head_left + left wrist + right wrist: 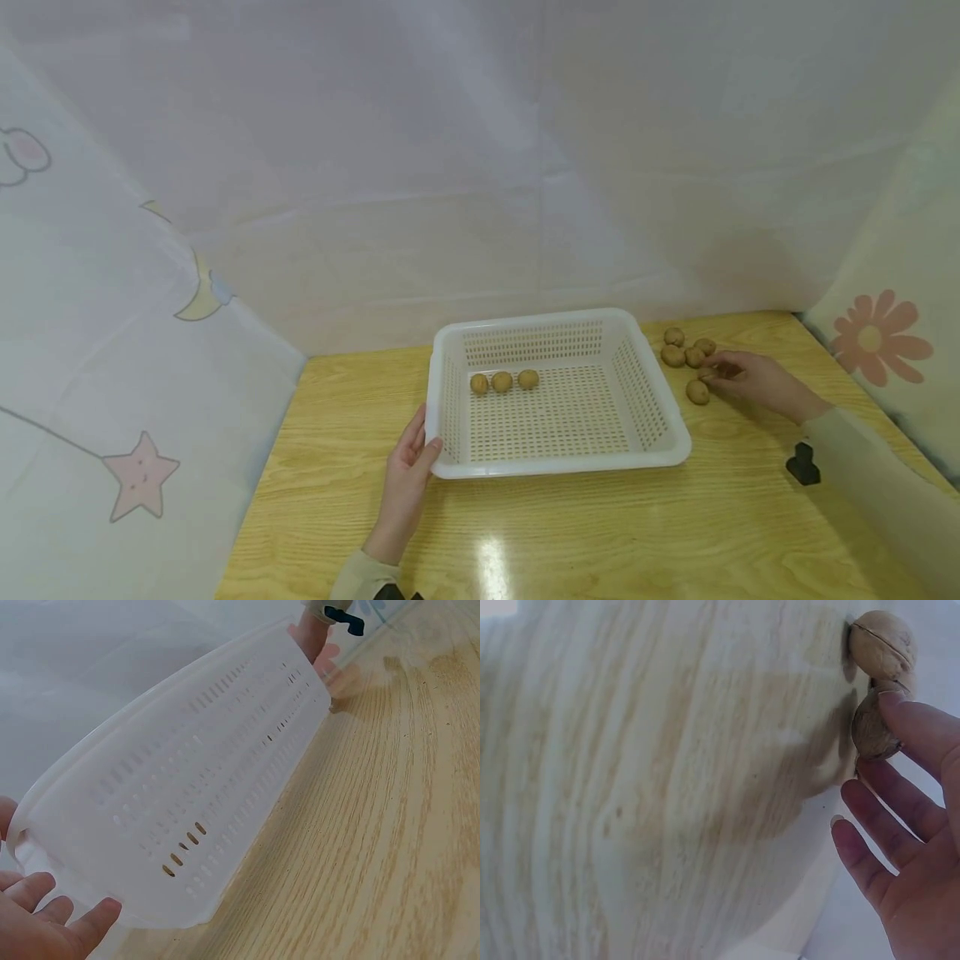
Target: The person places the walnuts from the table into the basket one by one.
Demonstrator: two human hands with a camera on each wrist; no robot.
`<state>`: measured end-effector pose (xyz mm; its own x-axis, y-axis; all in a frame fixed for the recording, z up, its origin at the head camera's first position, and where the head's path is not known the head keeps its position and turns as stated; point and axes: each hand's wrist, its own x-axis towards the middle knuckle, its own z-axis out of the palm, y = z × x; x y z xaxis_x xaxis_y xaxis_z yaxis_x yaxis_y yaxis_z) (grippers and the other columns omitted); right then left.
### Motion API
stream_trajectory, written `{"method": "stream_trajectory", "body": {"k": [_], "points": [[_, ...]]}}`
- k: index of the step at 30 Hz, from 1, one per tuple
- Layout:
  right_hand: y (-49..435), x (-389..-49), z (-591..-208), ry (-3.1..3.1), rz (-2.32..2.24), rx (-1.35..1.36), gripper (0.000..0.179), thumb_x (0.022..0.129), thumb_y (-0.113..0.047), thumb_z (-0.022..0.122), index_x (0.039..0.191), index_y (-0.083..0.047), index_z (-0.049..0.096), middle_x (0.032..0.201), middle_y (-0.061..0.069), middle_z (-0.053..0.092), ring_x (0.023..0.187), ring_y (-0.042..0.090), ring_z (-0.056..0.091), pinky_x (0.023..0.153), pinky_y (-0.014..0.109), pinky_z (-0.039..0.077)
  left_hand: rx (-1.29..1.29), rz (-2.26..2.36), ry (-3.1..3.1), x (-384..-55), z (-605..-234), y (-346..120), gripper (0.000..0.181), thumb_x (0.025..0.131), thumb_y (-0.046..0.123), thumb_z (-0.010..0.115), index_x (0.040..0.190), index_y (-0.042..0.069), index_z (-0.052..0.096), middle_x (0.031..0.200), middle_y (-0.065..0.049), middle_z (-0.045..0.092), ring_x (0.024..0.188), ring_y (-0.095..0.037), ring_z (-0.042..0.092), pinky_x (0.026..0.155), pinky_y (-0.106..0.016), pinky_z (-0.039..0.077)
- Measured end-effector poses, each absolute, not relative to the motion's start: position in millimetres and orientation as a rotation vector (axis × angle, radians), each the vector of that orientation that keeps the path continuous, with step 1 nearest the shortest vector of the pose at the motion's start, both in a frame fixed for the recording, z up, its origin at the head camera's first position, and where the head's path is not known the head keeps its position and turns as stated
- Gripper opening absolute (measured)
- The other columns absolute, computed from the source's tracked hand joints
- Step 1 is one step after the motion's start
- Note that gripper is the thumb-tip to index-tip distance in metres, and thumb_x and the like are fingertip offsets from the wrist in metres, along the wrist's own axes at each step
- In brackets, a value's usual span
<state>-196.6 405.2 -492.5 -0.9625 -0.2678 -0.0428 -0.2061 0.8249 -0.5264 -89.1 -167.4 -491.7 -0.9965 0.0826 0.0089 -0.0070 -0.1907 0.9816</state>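
A white plastic basket [558,467] with slotted walls stands on the table. My left hand [405,471] grips its left rim near the front corner, thumb on top; in the left wrist view the fingers [94,922] lie against the outer wall. Three walnuts [502,382] sit in a row inside the basket, toward the back left. To the right of the basket, my right hand [757,385] pinches a walnut [876,729] between thumb and fingers. Several loose walnuts [673,356] are clustered beside that hand, and another walnut [697,392] lies nearer the front.
The wood-grain table [337,417] extends in front of the basket and to both sides. A pale cloth backdrop [450,167] stands behind it. Printed side cloths, with a pink star [142,477] and a flower [873,337], border the table on the left and right.
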Motion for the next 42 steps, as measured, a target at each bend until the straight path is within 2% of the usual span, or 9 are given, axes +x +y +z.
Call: {"method": "stream_trajectory", "body": {"k": [5, 10, 14, 19, 22, 30, 37, 42], "points": [[404.9, -193.1, -484.0, 2.898, -0.825, -0.356, 0.043, 0.102, -0.032, 0.069, 0.133, -0.002, 0.065, 0.124, 0.022, 0.067, 0.112, 0.041, 0.062, 0.088, 0.058, 0.055, 0.096, 2.374, 1.97, -88.6, -491.7, -168.0, 0.067, 0.108, 0.011, 0.055, 0.165, 0.002, 0.021, 0.17, -0.014, 0.026, 0.152, -0.033, 0.034, 0.116, -0.035, 0.042], [399.7, -189.9, -475.0, 2.929, -0.834, -0.4, 0.043, 0.102, -0.031, 0.069, 0.133, -0.002, 0.065, 0.126, 0.021, 0.067, 0.114, 0.041, 0.062, 0.09, 0.06, 0.054, 0.092, 2.374, 1.974, -88.1, -492.6, -169.0, 0.066, 0.108, 0.01, 0.054, 0.165, 0.003, 0.022, 0.169, -0.014, 0.027, 0.151, -0.033, 0.035, 0.117, -0.038, 0.041], [390.8, -186.7, -464.3, 2.957, -0.808, -0.44, 0.046, 0.102, -0.031, 0.07, 0.135, -0.001, 0.064, 0.126, 0.02, 0.068, 0.113, 0.04, 0.063, 0.087, 0.053, 0.057, 0.09, 2.377, 1.971, -88.1, -492.7, -169.3, 0.066, 0.107, 0.01, 0.055, 0.165, 0.004, 0.023, 0.169, -0.014, 0.028, 0.151, -0.034, 0.035, 0.116, -0.036, 0.042], [373.4, -182.1, -445.5, 2.967, -0.798, -0.487, 0.043, 0.101, -0.032, 0.07, 0.135, -0.004, 0.066, 0.126, 0.015, 0.07, 0.113, 0.035, 0.064, 0.08, 0.036, 0.057, 0.087, 2.379, 1.967, -87.7, -492.6, -169.9, 0.066, 0.107, 0.011, 0.056, 0.165, 0.004, 0.024, 0.169, -0.013, 0.028, 0.152, -0.034, 0.035, 0.117, -0.036, 0.041], [361.8, -179.2, -433.3, 2.97, -0.806, -0.506, 0.039, 0.102, -0.033, 0.069, 0.132, -0.007, 0.068, 0.124, 0.011, 0.071, 0.112, 0.033, 0.064, 0.079, 0.032, 0.056, 0.09, 2.379, 1.964, -87.7, -492.5, -170.1, 0.066, 0.107, 0.011, 0.056, 0.165, 0.005, 0.024, 0.169, -0.012, 0.028, 0.151, -0.033, 0.035, 0.117, -0.036, 0.041], [330.6, -175.7, -403.0, 2.937, -0.823, -0.579, 0.039, 0.101, -0.034, 0.07, 0.132, -0.01, 0.068, 0.124, 0.007, 0.071, 0.11, 0.028, 0.065, 0.088, 0.047, 0.056, 0.102, 2.38, 1.959, -87.8, -491.6, -169.6, 0.066, 0.108, 0.01, 0.055, 0.165, 0.004, 0.022, 0.169, -0.013, 0.028, 0.151, -0.033, 0.035, 0.116, -0.035, 0.042], [298.7, -182.5, -383.3, 2.877, -0.817, -0.688, 0.04, 0.099, -0.033, 0.073, 0.132, -0.011, 0.07, 0.122, 0.001, 0.072, 0.11, 0.027, 0.066, 0.086, 0.042, 0.056, 0.108, 2.373, 1.967, -87.5, -491.3, -168.8, 0.066, 0.108, 0.01, 0.054, 0.165, 0.004, 0.022, 0.169, -0.013, 0.028, 0.151, -0.034, 0.035, 0.116, -0.037, 0.042], [275.5, -190.9, -375.7, 2.819, -0.834, -0.745, 0.036, 0.098, -0.034, 0.075, 0.128, -0.016, 0.07, 0.12, -0.002, 0.071, 0.109, 0.024, 0.065, 0.092, 0.049, 0.055, 0.116, 2.374, 1.971, -88.4, -491.8, -168.0, 0.066, 0.108, 0.011, 0.055, 0.165, 0.004, 0.023, 0.169, -0.013, 0.027, 0.152, -0.034, 0.035, 0.115, -0.036, 0.043]]}}
